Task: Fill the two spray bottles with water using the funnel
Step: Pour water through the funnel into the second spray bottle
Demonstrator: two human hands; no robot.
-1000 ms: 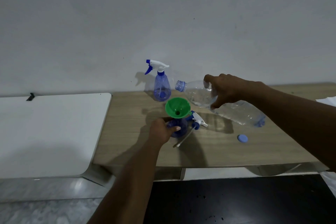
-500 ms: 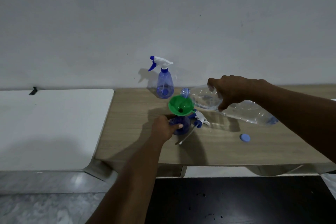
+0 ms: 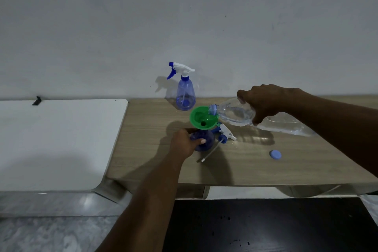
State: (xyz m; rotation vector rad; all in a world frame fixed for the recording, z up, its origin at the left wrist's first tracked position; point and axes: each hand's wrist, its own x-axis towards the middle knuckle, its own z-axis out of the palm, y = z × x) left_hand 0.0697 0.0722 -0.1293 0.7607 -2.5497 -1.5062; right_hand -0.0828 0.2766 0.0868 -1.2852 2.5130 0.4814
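Left hand (image 3: 185, 143) clasps the blue translucent spray bottle (image 3: 205, 142) — steadying its green plastic funnel (image 3: 199, 117). Right hand (image 3: 263, 104) grips the clear plastic water bottle (image 3: 233, 113), tilted to pour.

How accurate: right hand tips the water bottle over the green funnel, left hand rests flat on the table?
Not quite. The head view shows the left hand gripping the spray bottle under the green funnel, not flat on the table; the rest holds.
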